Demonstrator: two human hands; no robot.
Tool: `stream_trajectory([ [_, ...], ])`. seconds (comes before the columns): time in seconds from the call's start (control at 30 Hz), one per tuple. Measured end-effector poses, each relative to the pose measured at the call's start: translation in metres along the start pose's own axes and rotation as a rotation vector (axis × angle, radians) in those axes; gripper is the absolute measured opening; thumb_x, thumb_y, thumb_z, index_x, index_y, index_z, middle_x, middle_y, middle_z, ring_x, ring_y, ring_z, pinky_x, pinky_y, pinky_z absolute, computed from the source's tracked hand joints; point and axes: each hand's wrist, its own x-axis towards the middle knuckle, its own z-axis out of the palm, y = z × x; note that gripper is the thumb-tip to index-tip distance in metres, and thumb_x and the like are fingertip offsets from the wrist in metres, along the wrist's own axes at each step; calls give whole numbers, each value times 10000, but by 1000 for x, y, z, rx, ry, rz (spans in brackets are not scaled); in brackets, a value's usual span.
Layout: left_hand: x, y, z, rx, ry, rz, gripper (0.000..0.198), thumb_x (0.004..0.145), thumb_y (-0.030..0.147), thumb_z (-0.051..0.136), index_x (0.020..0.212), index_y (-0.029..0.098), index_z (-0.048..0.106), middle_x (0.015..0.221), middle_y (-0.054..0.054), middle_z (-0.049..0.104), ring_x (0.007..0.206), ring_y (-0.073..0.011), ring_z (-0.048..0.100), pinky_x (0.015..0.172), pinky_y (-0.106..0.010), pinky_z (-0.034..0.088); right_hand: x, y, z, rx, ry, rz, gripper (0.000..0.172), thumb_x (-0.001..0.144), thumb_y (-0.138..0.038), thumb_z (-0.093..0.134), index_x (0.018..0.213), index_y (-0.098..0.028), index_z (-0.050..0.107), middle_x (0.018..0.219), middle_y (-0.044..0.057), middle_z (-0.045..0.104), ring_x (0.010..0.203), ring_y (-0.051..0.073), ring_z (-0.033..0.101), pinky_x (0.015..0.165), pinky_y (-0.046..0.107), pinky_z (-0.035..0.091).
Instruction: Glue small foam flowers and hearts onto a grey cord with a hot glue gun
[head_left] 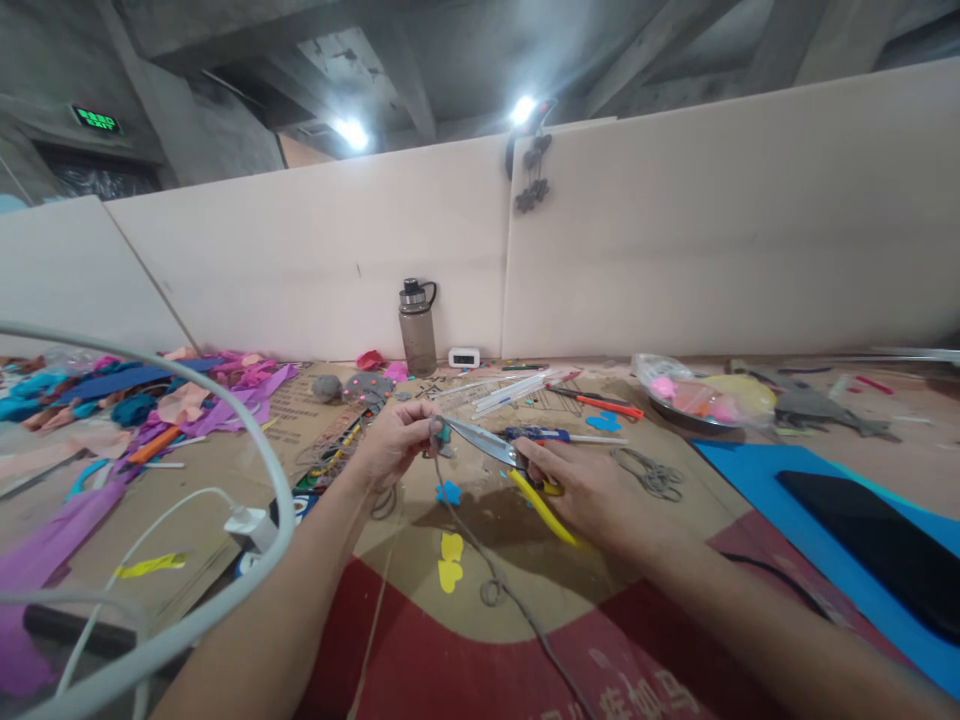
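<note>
My left hand pinches the upper end of a thin grey cord, with a small teal bit showing by the fingertips. The cord hangs down and runs over the cardboard toward the near edge, with a small loop in it. My right hand is closed around the yellow handles of scissors. The blades point left, their tips close to my left fingertips; whether they touch the cord I cannot tell. Below the hands lie a blue cut-out shape and yellow cut-out pieces.
A bottle and small white clock stand by the partition. Colourful scraps and a white cable are at left. At right are a bagged bowl, a cord bundle and a black phone-like slab on blue sheet.
</note>
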Motion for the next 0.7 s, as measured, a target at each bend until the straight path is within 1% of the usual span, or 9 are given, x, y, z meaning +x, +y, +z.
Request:
stream_trajectory([
  [0.13,0,0,-1,-31,-14,-2,289,589,330,808,672,120,628,574,-8,588,480,-82,509,475,-204,373,1,0,4,160,13,62,417,820,-173,532,1232,-232,561,1005,51,701,822,174,654,711,277,504],
  [0.23,-1,1,-2,-43,-8,-10,304,570,334,816,667,122,622,565,-4,579,482,-82,502,490,-206,385,1,0,4,159,-3,53,450,817,-182,536,1263,-246,539,1078,60,688,918,202,659,759,308,517],
  [0.3,-2,2,-3,-39,-12,-16,308,566,334,820,667,123,620,555,-1,578,478,-82,501,491,-206,384,1,1,4,145,-9,36,452,832,-210,536,1281,-255,520,1105,65,677,947,211,654,771,321,519],
  [0.37,-2,2,-4,-28,-20,-22,304,569,332,818,669,123,621,553,-4,584,472,-83,503,483,-206,376,1,1,3,132,-6,27,448,840,-227,536,1286,-261,511,1109,64,673,953,212,651,774,326,519],
  [0.57,-2,3,-5,-12,-25,-10,293,568,317,820,655,119,623,542,-2,584,473,-80,506,488,-201,375,2,1,-2,80,-23,13,480,830,-207,541,1303,-263,484,1130,66,650,969,221,633,789,346,511],
  [0.7,-2,4,-3,-2,-24,4,285,563,308,824,659,119,634,545,-4,593,469,-77,506,489,-198,376,3,-1,-4,77,-6,15,411,851,-209,522,1259,-254,513,1026,56,669,863,193,633,732,312,504],
])
